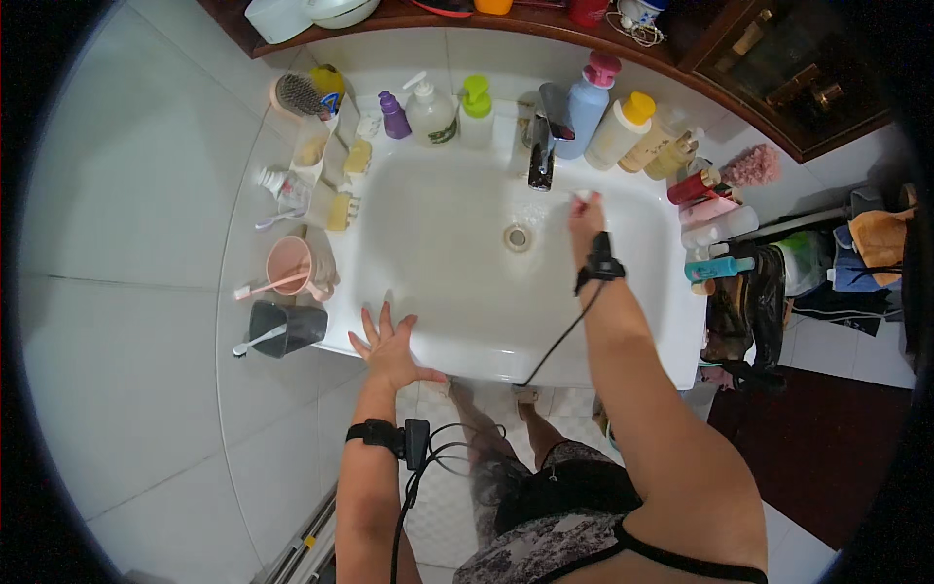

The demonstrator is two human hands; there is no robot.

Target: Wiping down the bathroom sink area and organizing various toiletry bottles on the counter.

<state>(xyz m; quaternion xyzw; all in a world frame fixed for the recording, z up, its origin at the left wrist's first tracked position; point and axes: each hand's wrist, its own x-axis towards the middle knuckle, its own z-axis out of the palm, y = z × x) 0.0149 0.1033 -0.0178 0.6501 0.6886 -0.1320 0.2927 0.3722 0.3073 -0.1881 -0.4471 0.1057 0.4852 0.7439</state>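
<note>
My left hand (390,350) rests with fingers spread on the front left rim of the white ceramic sink (438,270). Its palm faces down and it holds nothing. Inside the basin, right of the drain (517,237) and just below the chrome faucet (541,153), my right hand (587,212) is bent with its fingers curled. A small whitish thing (584,195) shows at its fingertips, too small to name. Both forearms wear black straps with cables.
Pump bottles (430,113) and lotion bottles (620,131) line the back rim. At left are a pink cup (290,264), a dark cup (288,328) and yellow soap (339,212). A wooden shelf (467,20) hangs above; tubes (719,226) lie along the right rim.
</note>
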